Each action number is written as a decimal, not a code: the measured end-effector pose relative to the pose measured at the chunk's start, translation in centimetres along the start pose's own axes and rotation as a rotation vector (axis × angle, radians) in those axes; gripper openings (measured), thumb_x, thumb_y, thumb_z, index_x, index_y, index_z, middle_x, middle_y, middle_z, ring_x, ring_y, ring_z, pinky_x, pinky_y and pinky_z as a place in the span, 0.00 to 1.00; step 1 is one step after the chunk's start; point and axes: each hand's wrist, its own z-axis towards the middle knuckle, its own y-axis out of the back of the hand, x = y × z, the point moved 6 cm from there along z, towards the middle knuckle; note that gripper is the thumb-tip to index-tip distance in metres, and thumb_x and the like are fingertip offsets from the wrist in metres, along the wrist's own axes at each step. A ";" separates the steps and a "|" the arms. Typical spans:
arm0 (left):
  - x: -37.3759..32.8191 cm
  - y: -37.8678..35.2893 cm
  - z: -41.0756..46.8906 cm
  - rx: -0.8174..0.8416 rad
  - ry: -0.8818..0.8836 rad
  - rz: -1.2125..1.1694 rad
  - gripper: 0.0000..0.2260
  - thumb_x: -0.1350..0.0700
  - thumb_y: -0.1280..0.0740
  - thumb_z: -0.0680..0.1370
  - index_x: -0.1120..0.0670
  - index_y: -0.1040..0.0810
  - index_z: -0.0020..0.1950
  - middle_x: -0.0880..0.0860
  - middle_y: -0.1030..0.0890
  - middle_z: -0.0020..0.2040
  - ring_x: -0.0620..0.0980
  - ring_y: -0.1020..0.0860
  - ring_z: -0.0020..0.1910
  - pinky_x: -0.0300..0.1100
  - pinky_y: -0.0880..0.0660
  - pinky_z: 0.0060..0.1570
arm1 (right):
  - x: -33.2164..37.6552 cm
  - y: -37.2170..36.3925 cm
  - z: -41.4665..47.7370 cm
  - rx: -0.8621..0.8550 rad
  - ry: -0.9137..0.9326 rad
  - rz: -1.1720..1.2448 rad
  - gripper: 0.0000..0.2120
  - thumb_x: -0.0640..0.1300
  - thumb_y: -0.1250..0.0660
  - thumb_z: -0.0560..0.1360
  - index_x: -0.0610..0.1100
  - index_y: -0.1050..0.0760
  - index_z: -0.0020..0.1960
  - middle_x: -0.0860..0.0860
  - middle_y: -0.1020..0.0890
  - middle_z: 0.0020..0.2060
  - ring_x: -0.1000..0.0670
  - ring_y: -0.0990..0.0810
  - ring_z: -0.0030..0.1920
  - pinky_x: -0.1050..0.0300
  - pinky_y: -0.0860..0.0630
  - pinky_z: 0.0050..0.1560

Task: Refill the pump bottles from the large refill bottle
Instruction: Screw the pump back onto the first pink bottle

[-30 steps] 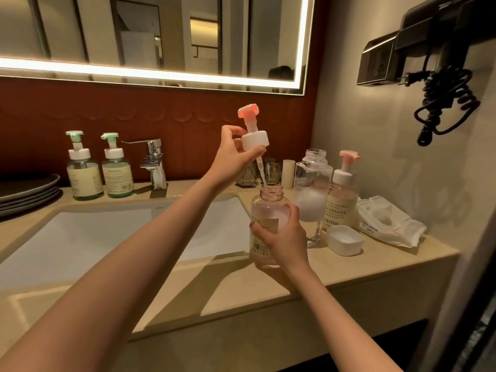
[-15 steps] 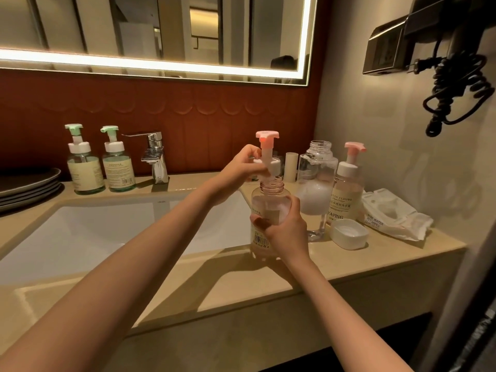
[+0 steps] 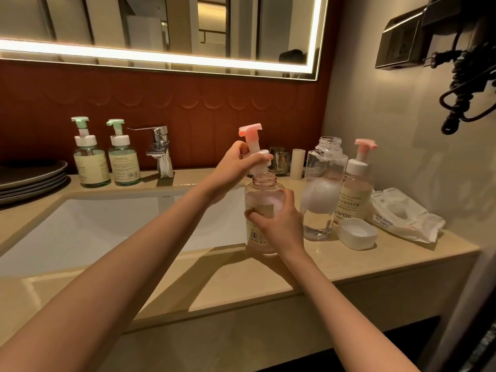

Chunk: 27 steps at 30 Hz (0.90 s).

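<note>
Gripping the pink bottle (image 3: 264,202) beside the sink (image 3: 107,224), her right hand (image 3: 279,226) curls round it while the left hand (image 3: 236,163) pinches the pump head (image 3: 253,149) just over its mouth

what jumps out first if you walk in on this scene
The two hands at centre: the left hand holds a pink pump at the mouth of the open bottle that the right hand grips by the sink. Just right stands a clear, capless refill bottle with foam inside; a glowing mirror strip runs above.
</note>
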 end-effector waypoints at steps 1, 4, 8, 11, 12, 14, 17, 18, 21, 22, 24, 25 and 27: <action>-0.1 0.0 0.0 0.004 -0.008 0.003 0.16 0.53 0.35 0.76 0.57 0.35 0.59 0.57 0.27 0.57 0.50 0.26 0.54 0.35 0.29 0.44 | 0.1 -0.1 0.0 0.000 0.008 -0.006 0.35 0.52 0.26 0.67 0.46 0.40 0.68 0.49 0.26 0.59 0.53 0.28 0.49 0.61 0.26 0.44; -0.3 -0.2 0.2 0.031 -0.027 0.022 0.16 0.54 0.35 0.77 0.57 0.35 0.60 0.56 0.27 0.55 0.50 0.26 0.54 0.36 0.28 0.44 | 0.2 -0.2 -0.2 0.000 0.014 -0.007 0.35 0.51 0.27 0.68 0.46 0.41 0.68 0.48 0.26 0.61 0.51 0.27 0.52 0.61 0.27 0.45; -0.3 -1.1 0.3 0.079 -0.027 0.036 0.17 0.53 0.34 0.76 0.56 0.35 0.61 0.56 0.26 0.57 0.51 0.25 0.56 0.38 0.26 0.50 | -0.2 -0.3 -0.3 0.013 -0.007 0.064 0.36 0.50 0.25 0.67 0.48 0.41 0.68 0.49 0.26 0.61 0.49 0.26 0.55 0.59 0.25 0.47; -0.3 -1.6 0.2 0.100 -0.023 0.042 0.16 0.52 0.34 0.76 0.54 0.35 0.60 0.56 0.25 0.58 0.51 0.24 0.56 0.36 0.26 0.48 | -0.4 -0.4 -0.4 0.024 -0.024 0.123 0.35 0.49 0.25 0.66 0.48 0.40 0.67 0.50 0.26 0.60 0.50 0.26 0.55 0.58 0.24 0.49; -0.3 -1.4 0.1 0.102 -0.028 0.055 0.16 0.53 0.34 0.76 0.53 0.36 0.60 0.55 0.25 0.58 0.50 0.24 0.55 0.35 0.26 0.47 | -0.4 -0.4 -0.4 0.024 -0.019 0.118 0.35 0.49 0.25 0.67 0.48 0.40 0.67 0.50 0.26 0.60 0.50 0.26 0.55 0.59 0.25 0.48; 0.0 -1.1 0.0 0.147 -0.035 0.117 0.20 0.54 0.33 0.76 0.53 0.37 0.63 0.54 0.26 0.59 0.49 0.25 0.55 0.36 0.25 0.48 | -0.5 -0.4 -0.3 0.023 -0.011 0.100 0.36 0.49 0.26 0.67 0.48 0.41 0.68 0.49 0.26 0.60 0.51 0.27 0.53 0.59 0.25 0.48; 1.2 -1.4 -0.4 0.260 -0.013 0.154 0.27 0.51 0.30 0.71 0.49 0.40 0.64 0.57 0.26 0.62 0.53 0.23 0.58 0.42 0.24 0.53 | -0.4 -0.7 -0.3 0.030 -0.011 0.101 0.36 0.49 0.26 0.68 0.49 0.42 0.69 0.49 0.26 0.60 0.52 0.26 0.51 0.59 0.25 0.47; 1.4 -1.5 -0.5 0.268 -0.002 0.144 0.28 0.50 0.30 0.69 0.48 0.40 0.64 0.57 0.26 0.63 0.53 0.24 0.59 0.43 0.25 0.55 | -0.4 -0.7 -0.3 0.034 -0.014 0.102 0.36 0.49 0.26 0.68 0.49 0.42 0.69 0.49 0.26 0.60 0.53 0.27 0.51 0.60 0.25 0.46; 1.2 -1.2 -0.5 0.269 0.018 0.131 0.27 0.50 0.30 0.69 0.52 0.34 0.66 0.54 0.25 0.61 0.51 0.25 0.58 0.43 0.27 0.59 | -0.5 -0.9 -0.3 0.039 -0.020 0.102 0.36 0.49 0.26 0.68 0.50 0.43 0.69 0.50 0.26 0.60 0.54 0.28 0.51 0.59 0.25 0.47; 1.0 -1.0 -0.4 0.266 0.021 0.139 0.24 0.52 0.29 0.71 0.54 0.31 0.65 0.53 0.25 0.60 0.51 0.25 0.58 0.42 0.27 0.58 | -0.5 -0.9 -0.3 0.037 -0.020 0.101 0.36 0.49 0.26 0.68 0.49 0.42 0.69 0.50 0.26 0.60 0.54 0.28 0.51 0.59 0.25 0.47; 0.6 -0.7 -0.5 0.267 0.022 0.164 0.17 0.55 0.31 0.74 0.55 0.27 0.62 0.52 0.25 0.58 0.49 0.26 0.57 0.36 0.29 0.54 | -0.4 -0.8 -0.3 0.028 -0.012 0.089 0.35 0.50 0.27 0.68 0.49 0.42 0.69 0.50 0.26 0.59 0.54 0.28 0.51 0.59 0.25 0.46; 0.4 -0.6 -0.6 0.277 0.018 0.172 0.15 0.57 0.32 0.75 0.54 0.26 0.61 0.52 0.25 0.58 0.48 0.27 0.57 0.33 0.30 0.51 | -0.4 -0.8 -0.3 0.024 -0.008 0.083 0.35 0.50 0.27 0.69 0.48 0.42 0.69 0.50 0.26 0.59 0.54 0.28 0.51 0.59 0.25 0.46; 0.4 -0.4 -0.7 0.294 0.011 0.183 0.16 0.59 0.33 0.75 0.53 0.26 0.63 0.50 0.25 0.59 0.46 0.27 0.58 0.31 0.31 0.49 | -0.4 -0.8 -0.4 0.017 -0.001 0.082 0.35 0.51 0.27 0.69 0.48 0.41 0.68 0.50 0.26 0.60 0.54 0.28 0.51 0.59 0.25 0.46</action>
